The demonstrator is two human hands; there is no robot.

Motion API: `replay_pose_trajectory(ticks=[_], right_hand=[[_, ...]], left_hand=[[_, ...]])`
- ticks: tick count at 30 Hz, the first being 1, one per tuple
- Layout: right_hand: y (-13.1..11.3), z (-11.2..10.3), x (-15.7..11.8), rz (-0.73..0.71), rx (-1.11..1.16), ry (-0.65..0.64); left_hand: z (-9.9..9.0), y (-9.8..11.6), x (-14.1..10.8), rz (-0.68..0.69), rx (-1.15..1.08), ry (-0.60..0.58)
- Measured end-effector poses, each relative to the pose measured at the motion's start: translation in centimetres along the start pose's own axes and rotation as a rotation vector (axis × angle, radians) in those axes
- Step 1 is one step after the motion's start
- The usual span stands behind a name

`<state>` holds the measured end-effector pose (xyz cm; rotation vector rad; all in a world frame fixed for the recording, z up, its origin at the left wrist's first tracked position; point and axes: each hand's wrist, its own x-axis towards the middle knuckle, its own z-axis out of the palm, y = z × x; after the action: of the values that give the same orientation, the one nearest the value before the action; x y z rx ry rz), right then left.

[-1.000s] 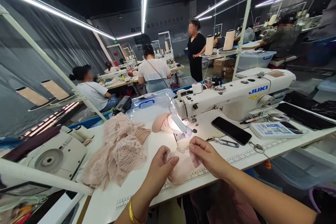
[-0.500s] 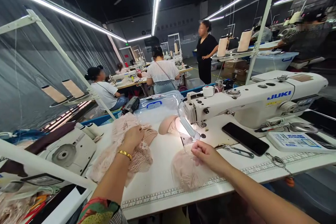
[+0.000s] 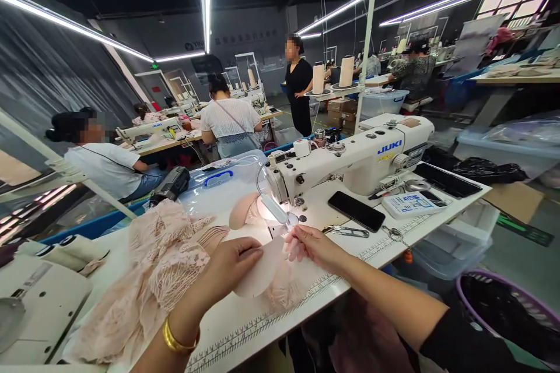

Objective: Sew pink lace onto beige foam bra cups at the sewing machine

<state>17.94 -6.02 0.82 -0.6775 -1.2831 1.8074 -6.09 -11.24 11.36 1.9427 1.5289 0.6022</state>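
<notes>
My left hand (image 3: 231,271) is closed on the edge of a smooth, pale pink rounded fabric piece (image 3: 259,280), thumb on top. This piece partly covers a sheer lace piece (image 3: 286,291) on the table. My right hand (image 3: 311,247) is pinched at the upper edge of the pieces, close to the lit needle area of the white sewing machine (image 3: 345,160); its fingertips seem to hold the sheer lace. Behind them, a pink moulded bra cup (image 3: 244,211) rests beside the needle. A heap of pink lace pieces (image 3: 161,256) lies left of my left hand.
Right of the needle are a black phone (image 3: 356,211), thread snips (image 3: 349,231) and a white box (image 3: 409,205). A ruler tape (image 3: 262,326) runs along the table's front edge. A clear lidded bin (image 3: 227,186) stands behind. Several people sit or stand beyond.
My left hand has moved from the lace heap toward my right hand, bringing the smooth rounded piece over the sheer lace. My right hand stays pinched near the needle. The view has swung right.
</notes>
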Motion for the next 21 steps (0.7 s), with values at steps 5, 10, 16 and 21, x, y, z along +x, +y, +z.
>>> replay_pose_trajectory(ticks=[5, 10, 16, 21], right_hand=[[-1.8, 1.2, -0.8, -0.087, -0.237, 0.001], [-4.0, 3.0, -2.3, -0.191, -0.481, -0.087], [-7.0, 4.2, -3.4, -0.423, -0.849, -0.243], [-8.0, 4.6, -2.0, -0.820, -1.259, -0.096]], left_hand=[[1.6, 1.3, 0.8, 0.077, 0.084, -0.028], [1.4, 2.1, 0.9, 0.197, -0.124, -0.038], [0.8, 1.7, 0.3, 0.242, -0.139, -0.313], [0.2, -0.5, -0.3, 0.282, 0.030, 0.048]])
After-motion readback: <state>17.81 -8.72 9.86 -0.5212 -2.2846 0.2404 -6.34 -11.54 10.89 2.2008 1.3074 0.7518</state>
